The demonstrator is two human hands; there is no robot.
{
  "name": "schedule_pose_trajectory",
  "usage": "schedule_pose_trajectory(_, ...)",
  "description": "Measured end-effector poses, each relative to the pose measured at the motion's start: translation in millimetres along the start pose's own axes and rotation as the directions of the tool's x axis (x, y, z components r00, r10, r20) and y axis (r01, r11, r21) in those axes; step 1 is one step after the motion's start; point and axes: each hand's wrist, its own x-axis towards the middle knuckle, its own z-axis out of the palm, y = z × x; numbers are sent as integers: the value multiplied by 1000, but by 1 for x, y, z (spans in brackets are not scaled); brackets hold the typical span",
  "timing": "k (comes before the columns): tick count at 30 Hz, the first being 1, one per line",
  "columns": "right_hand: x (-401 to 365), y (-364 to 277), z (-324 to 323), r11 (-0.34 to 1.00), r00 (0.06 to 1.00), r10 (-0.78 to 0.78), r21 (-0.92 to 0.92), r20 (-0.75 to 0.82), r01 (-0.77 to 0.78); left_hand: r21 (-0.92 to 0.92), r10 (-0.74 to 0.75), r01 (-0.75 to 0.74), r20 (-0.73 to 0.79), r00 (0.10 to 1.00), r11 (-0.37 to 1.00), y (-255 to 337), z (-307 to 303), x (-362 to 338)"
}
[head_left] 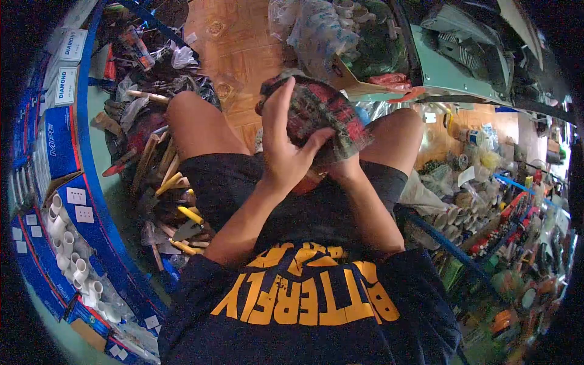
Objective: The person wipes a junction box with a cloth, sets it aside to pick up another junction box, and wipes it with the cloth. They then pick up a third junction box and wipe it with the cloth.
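A bundle of red, black and grey plaid cloth (325, 112) is held up between my knees, in front of my body. My left hand (289, 137) grips its near left side, with the thumb across the front and a finger pointing up along the left edge. From below, my right hand (344, 169) supports the cloth; its fingers are mostly hidden behind the fabric, but it appears to hold the bundle.
Wooden- and yellow-handled tools (173, 182) lie in a heap at my left. Beyond them, blue boxes (64, 140) and white pipe fittings (73, 255) line a shelf. Tiled floor (237, 36) lies ahead. Plastic-wrapped goods (328, 30) and cluttered racks (486, 225) fill the right.
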Motion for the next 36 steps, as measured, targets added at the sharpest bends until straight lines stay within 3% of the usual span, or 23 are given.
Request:
schedule_pose_trajectory(1, 0, -3, -1, 1000, 1000, 1, 4, 1, -1, 1, 51, -51, -7, 999, 999, -1, 0, 1)
schedule_pose_trajectory(2, -1, -6, -5, 978, 996, 88, -190, 24, -82, 6, 51, -51, -6, 999, 999, -4, -1, 0)
schedule_pose_trajectory(3, -2, -7, -6, 914, 984, 177, -377, 31, -152, -89, -139, 137, -10, 990, 987, -7, 0, -3)
schedule_pose_trajectory(4, -3, -1, -9, 915, 983, 178, -373, 33, -153, -182, -324, 319, 3, 946, 930, -9, 0, -5)
schedule_pose_trajectory(5, -4, 8, -10, 937, 981, 188, -306, 40, -167, -146, -143, 135, -45, 989, 980, -4, -2, 4)
schedule_pose_trajectory(7, -6, 20, -10, 959, 962, 272, -78, -15, -272, -67, -181, 179, -24, 983, 982, -2, -8, 8)
schedule_pose_trajectory(9, -9, 24, -8, 930, 967, 251, -268, -39, -253, 10, -222, 222, -4, 975, 975, -4, -14, 8)
schedule_pose_trajectory(10, -10, 28, -8, 865, 973, 222, -449, -58, -224, -24, -416, 416, 16, 909, 909, -8, -16, 7)
schedule_pose_trajectory(11, -4, 35, -1, 930, 991, 127, -344, -35, -132, -53, -589, 591, 42, 807, 805, -10, -18, 7)
schedule_pose_trajectory(12, -4, 34, 1, 930, 991, 128, -342, -32, -131, -51, -590, 591, 38, 807, 805, -9, -19, 7)
schedule_pose_trajectory(14, -1, 23, 6, 963, 976, 189, -171, -112, -206, -485, -698, 620, 27, 716, 617, -4, -13, 4)
schedule_pose_trajectory(15, -3, 29, 1, 963, 975, 189, -173, -115, -207, -380, -571, 525, -12, 821, 762, 2, -10, 2)
schedule_pose_trajectory(17, -6, 39, -10, 769, 987, -133, -638, -95, 42, -178, -215, 183, -181, 960, 967, 13, 10, -8)
schedule_pose_trajectory(18, -9, 38, -9, 767, 987, -130, -640, -95, 40, -180, -218, 186, -182, 959, 966, 12, 7, -9)
schedule_pose_trajectory(20, -11, 32, -3, 981, 998, -2, -195, 63, 14, -102, -299, 289, -102, 949, 952, 11, -4, -2)
schedule_pose_trajectory(21, -9, 35, -7, 920, 996, -7, -390, 94, 44, -109, -230, 215, -159, 960, 971, 13, -3, 4)
schedule_pose_trajectory(26, -5, 35, 4, 913, 998, -27, -408, -53, 4, -357, -453, 383, -135, 881, 852, -21, -10, 2)
schedule_pose_trajectory(28, -6, 14, 19, 927, 996, -6, -374, -92, -29, -711, -779, 610, 141, 611, 350, -18, -19, 1)
schedule_pose_trajectory(29, -2, 18, 22, 983, 965, 182, 23, -190, -181, -768, -630, 549, 255, 733, 328, -4, -27, 5)
schedule_pose_trajectory(30, 0, 15, 20, 974, 935, 224, 22, -277, -226, -769, -631, 550, 255, 733, 327, -4, -25, -1)
schedule_pose_trajectory(32, 3, 2, 13, 960, 939, 280, 84, -200, -269, -701, -549, 426, 59, 834, 572, -6, -16, -12)
schedule_pose_trajectory(34, 7, -4, 11, 952, 917, 303, 128, -259, -279, -702, -478, 393, 86, 874, 594, -10, -10, -13)
schedule_pose_trajectory(36, 10, -12, 2, 839, 799, 524, 18, -294, -543, -522, -375, 386, 132, 918, 760, -12, -5, -6)
